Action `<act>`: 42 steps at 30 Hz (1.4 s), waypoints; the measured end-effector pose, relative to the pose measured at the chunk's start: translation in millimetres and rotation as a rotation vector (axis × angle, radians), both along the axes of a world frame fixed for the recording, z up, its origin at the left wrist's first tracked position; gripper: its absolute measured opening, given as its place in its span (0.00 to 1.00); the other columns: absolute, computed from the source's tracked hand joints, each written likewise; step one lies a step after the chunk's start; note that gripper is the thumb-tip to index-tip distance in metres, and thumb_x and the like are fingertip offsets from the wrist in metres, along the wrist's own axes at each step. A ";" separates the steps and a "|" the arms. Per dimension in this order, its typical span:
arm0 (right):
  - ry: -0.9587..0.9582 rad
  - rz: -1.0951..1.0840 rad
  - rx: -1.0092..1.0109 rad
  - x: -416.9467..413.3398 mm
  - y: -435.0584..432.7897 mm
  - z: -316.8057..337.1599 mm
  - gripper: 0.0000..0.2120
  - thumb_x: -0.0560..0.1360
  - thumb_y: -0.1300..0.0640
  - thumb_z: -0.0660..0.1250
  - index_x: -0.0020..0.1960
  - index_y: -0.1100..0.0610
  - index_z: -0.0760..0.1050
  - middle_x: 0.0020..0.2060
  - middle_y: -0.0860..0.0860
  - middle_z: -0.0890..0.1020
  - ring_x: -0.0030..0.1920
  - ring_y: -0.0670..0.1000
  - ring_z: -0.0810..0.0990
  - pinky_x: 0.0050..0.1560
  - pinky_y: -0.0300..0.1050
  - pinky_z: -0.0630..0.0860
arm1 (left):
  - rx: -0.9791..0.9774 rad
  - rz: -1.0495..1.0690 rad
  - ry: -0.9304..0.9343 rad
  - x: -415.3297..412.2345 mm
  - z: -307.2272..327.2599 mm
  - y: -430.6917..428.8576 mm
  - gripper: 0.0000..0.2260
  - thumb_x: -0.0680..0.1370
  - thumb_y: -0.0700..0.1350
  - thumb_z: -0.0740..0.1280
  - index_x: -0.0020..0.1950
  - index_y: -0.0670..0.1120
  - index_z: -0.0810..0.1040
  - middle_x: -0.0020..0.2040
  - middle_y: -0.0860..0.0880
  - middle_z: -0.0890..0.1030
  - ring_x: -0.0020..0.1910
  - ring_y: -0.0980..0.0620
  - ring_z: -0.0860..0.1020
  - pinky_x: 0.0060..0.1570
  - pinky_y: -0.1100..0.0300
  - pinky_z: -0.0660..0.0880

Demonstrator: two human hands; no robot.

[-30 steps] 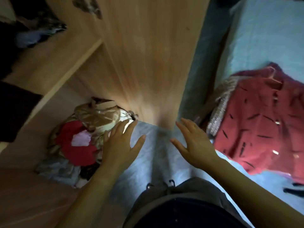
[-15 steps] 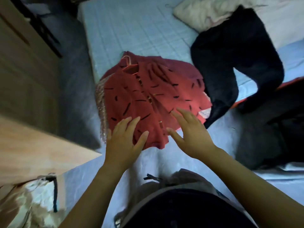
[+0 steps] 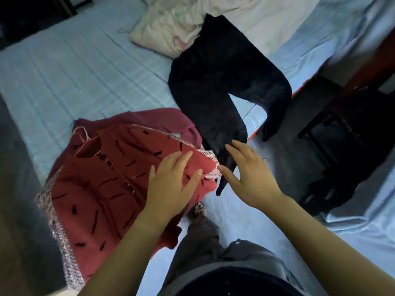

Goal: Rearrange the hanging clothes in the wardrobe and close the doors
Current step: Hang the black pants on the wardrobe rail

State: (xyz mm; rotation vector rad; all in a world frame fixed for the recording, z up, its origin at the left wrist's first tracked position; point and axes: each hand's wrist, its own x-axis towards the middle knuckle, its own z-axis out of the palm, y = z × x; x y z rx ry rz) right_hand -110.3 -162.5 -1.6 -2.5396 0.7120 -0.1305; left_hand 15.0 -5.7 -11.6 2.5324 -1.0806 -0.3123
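Both your hands are spread open over clothes laid on the bed.

Head view: your left hand [image 3: 171, 184] has its fingers [image 3: 184, 159] wide and straight above the red garment [image 3: 102, 189]. This is a soft piece with short black dashes, small buttons down its middle and a pale, nubbly woven trim along its edges. You cannot tell whether the palm touches it. The garment lies at the near edge of the bed [image 3: 74, 71], on a pale blue ribbed sheet, over a maroon garment [image 3: 149, 118], with a thin pink hanger [image 3: 82, 135] at its neck. Your right hand [image 3: 250, 176], fingers also wide and holding nothing, is over the narrow end of a black garment [image 3: 215, 86] just beside the red one. Further up lies a crumpled cream cloth [image 3: 181, 24].
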 end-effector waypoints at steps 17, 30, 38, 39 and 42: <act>0.020 -0.042 -0.119 194.2 -200.9 24.2 0.36 0.73 0.34 0.45 0.71 0.56 0.66 0.70 0.53 0.67 0.71 0.53 0.64 0.69 0.53 0.63 | -0.034 -0.080 -0.095 239.0 8.9 -196.6 0.31 0.75 0.67 0.46 0.72 0.52 0.65 0.71 0.50 0.69 0.70 0.50 0.66 0.64 0.40 0.66; 0.091 0.408 -0.101 404.7 -403.0 -31.9 0.26 0.78 0.42 0.57 0.69 0.59 0.68 0.68 0.57 0.70 0.68 0.57 0.67 0.67 0.50 0.64 | 0.197 0.334 -0.009 342.8 -30.3 -289.2 0.33 0.73 0.69 0.44 0.71 0.54 0.67 0.70 0.48 0.70 0.70 0.48 0.66 0.66 0.38 0.63; 0.171 0.577 -0.208 550.7 -526.5 -89.0 0.25 0.75 0.50 0.66 0.66 0.63 0.71 0.66 0.62 0.71 0.68 0.65 0.65 0.65 0.61 0.67 | 0.237 0.584 0.114 382.9 -60.8 -378.4 0.33 0.73 0.69 0.45 0.71 0.53 0.68 0.69 0.50 0.71 0.69 0.50 0.68 0.64 0.40 0.66; 0.192 0.588 -0.213 564.6 -535.9 -94.0 0.25 0.74 0.51 0.67 0.66 0.63 0.70 0.66 0.62 0.71 0.68 0.65 0.65 0.64 0.62 0.67 | 0.244 0.597 0.122 387.3 -64.8 -385.3 0.32 0.74 0.69 0.45 0.70 0.54 0.68 0.68 0.51 0.71 0.68 0.50 0.68 0.63 0.40 0.67; 0.228 0.625 -0.247 600.0 -555.0 -110.1 0.27 0.74 0.50 0.67 0.69 0.62 0.67 0.68 0.60 0.68 0.69 0.63 0.64 0.64 0.62 0.66 | 0.254 0.633 0.147 401.7 -79.0 -399.9 0.31 0.75 0.68 0.46 0.69 0.54 0.68 0.66 0.51 0.73 0.66 0.50 0.71 0.60 0.40 0.70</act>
